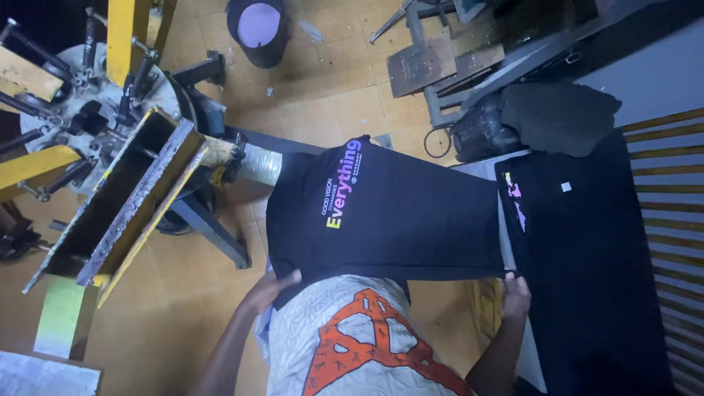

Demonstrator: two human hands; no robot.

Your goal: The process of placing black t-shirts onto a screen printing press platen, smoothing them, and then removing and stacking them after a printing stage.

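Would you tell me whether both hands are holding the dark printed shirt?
Yes, the left hand and right hand each grasp an edge of the dark shirt.

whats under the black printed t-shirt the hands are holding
The t-shirt covers a platen; only its taped arm shows at the left. Both hands grip the near edge.

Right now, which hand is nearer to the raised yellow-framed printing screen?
Left. The left hand grips the black printed shirt's edge on the side facing the printing screen. The right hand holds the opposite edge, beside the black shirt pile, farther off.
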